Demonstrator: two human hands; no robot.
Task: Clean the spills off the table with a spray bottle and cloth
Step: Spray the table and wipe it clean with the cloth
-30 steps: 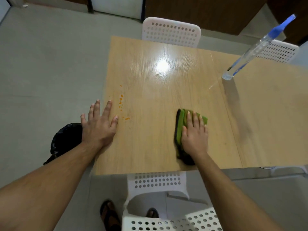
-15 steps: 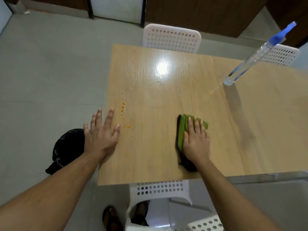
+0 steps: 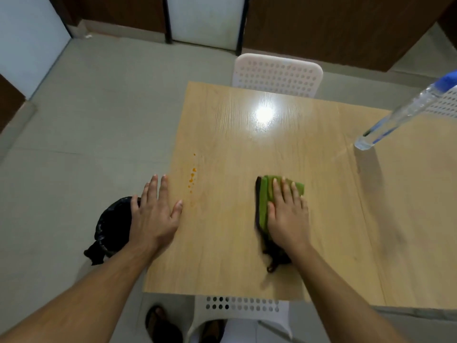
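Observation:
Small orange spill drops dot the left part of the wooden table. My left hand lies flat with spread fingers at the table's left edge, just left of the drops. My right hand presses flat on a folded green and dark cloth near the table's middle. A clear spray bottle with a blue top stands at the far right of the table, apart from both hands.
A black bin bag sits on the floor left of the table, partly behind my left hand. White perforated chairs stand at the far side, far right, and near edge. My sandalled feet show below.
The camera has tilted so the table sits lower in view. Both hands keep their places, the left flat at the edge, the right on the cloth.

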